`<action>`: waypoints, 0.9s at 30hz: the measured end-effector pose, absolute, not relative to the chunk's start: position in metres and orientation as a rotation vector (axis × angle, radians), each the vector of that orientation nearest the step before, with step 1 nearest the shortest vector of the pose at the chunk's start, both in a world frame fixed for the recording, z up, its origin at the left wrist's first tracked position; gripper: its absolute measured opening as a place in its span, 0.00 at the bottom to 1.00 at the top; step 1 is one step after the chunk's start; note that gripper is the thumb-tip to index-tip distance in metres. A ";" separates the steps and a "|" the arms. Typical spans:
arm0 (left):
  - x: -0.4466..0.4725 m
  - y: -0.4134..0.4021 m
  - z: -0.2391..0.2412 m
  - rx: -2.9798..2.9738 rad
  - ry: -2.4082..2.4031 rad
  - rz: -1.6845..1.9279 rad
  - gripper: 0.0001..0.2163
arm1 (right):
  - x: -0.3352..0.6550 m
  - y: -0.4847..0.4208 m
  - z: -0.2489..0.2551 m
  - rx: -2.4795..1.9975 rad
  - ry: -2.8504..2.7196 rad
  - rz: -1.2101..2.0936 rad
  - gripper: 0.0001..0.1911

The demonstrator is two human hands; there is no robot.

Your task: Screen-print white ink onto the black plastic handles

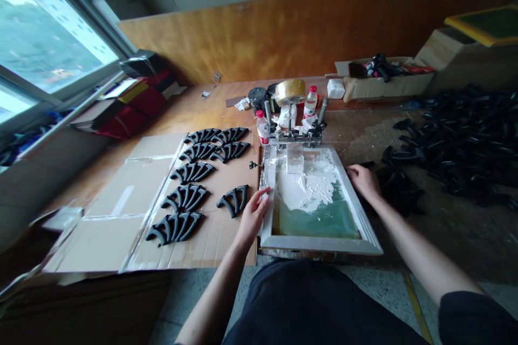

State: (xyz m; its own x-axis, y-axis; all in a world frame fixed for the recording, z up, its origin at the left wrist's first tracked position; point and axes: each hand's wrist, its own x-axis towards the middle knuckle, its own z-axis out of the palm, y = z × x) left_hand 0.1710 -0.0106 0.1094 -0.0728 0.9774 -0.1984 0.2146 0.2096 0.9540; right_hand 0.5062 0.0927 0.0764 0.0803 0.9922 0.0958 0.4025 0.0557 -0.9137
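A white-framed printing screen (366,229) lies flat in front of me, hinged at its far end to a metal clamp (294,135). Its green mesh (319,218) carries a thick smear of white ink (309,186) and a squeegee (295,159) near the hinge. My left hand (253,214) grips the frame's left rail, fingers curled over it. My right hand (364,180) rests on the frame's right rail, fingers bent around its edge. Black curved plastic parts (186,197) lie in rows on flattened cardboard (121,215) to the left, the nearest one (233,199) just beside my left hand.
A large heap of black parts (457,140) covers the table on the right. Behind the clamp stand bottles (311,101), a black can (257,99) and a tape roll (290,91). Cardboard boxes (388,83) sit at the back right, red folders (129,108) by the window.
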 end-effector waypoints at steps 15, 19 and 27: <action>0.167 -0.007 0.026 1.198 1.689 0.738 0.28 | 0.398 0.084 0.088 -1.103 -2.717 0.268 0.06; 0.166 -0.007 0.019 1.189 1.677 0.752 0.28 | 0.420 0.060 0.089 -0.668 -2.877 0.254 0.09; 0.165 -0.006 0.021 1.156 1.659 0.782 0.29 | 0.413 0.066 0.086 -0.842 -2.641 0.327 0.14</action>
State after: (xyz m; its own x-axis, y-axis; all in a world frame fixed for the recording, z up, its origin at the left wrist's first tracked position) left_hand 0.1653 -0.0064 0.0205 -0.1182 0.9357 -0.3325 0.3394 0.3528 0.8720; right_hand 0.4128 0.0659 0.0858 -0.7627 0.5938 0.2562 0.5135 0.7969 -0.3182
